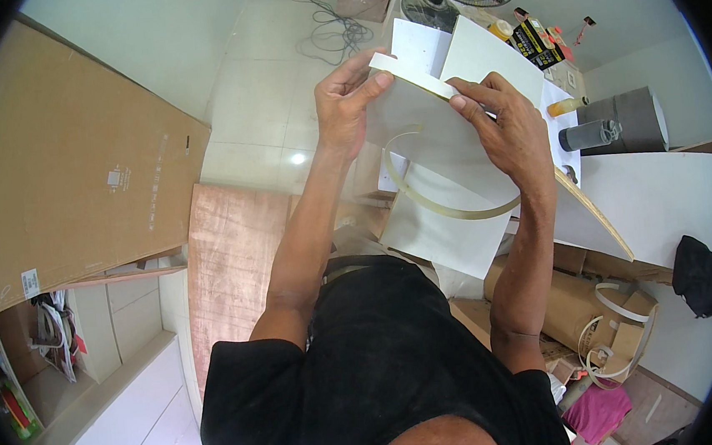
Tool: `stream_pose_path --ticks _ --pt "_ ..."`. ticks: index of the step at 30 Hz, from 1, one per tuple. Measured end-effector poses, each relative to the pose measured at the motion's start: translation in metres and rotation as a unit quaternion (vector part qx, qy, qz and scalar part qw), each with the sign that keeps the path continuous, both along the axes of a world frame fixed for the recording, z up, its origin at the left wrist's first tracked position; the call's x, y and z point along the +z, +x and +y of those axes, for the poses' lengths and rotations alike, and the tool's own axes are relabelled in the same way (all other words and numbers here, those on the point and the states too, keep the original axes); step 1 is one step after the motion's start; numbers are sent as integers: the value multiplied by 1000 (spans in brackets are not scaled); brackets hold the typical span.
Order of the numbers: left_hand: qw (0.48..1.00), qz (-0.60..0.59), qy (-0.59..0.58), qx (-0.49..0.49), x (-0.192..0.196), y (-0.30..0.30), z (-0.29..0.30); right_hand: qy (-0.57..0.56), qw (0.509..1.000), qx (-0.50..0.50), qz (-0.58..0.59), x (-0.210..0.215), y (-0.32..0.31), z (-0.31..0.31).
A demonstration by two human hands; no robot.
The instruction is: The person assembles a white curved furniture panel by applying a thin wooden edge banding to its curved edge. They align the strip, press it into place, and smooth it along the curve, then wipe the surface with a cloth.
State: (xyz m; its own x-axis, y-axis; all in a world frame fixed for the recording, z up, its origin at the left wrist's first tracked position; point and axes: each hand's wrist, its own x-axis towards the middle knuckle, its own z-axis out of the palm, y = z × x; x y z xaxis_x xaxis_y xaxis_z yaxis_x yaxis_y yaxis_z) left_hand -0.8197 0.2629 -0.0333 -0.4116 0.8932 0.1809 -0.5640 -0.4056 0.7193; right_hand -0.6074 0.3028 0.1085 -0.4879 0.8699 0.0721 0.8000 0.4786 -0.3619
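Observation:
A white panel (pixel 442 145) stands tilted in front of me, its narrow white edge uppermost. My left hand (pixel 343 106) grips the left end of that edge, thumb on the near side and fingers behind. My right hand (pixel 505 123) pinches farther along the same edge, where a pale edging strip (pixel 416 77) lies along it. A long cream band (pixel 447 211) curls below the hands in front of the panel and passes behind my right forearm. Whether this band joins the strip on the edge is hidden by my right hand.
White boards (pixel 498 56) lie behind the panel. On the right are a dark bottle (pixel 587 136), a yellow bottle (pixel 566 106) and a grey cylinder (pixel 636 121). A fan (pixel 439 2) stands at the back. Large cardboard (pixel 76 169) leans at left; cables (pixel 337 36) cross the floor.

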Motion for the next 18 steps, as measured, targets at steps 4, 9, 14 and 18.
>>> stream_pose_path --ticks 4,9,14,18 --pt "1000 -2 4 6 0 -1 1 7 1000 2 0 1 -1 -2" --pt "1000 -9 0 1 1 -1 -1 13 1000 9 -2 2 -1 -2" --pt "1000 -6 -6 -17 -1 -4 -2 30 1000 7 -8 -1 -2 -5" --pt "1000 -15 7 -13 1 -4 -2 39 999 4 -20 -1 -2 -7"
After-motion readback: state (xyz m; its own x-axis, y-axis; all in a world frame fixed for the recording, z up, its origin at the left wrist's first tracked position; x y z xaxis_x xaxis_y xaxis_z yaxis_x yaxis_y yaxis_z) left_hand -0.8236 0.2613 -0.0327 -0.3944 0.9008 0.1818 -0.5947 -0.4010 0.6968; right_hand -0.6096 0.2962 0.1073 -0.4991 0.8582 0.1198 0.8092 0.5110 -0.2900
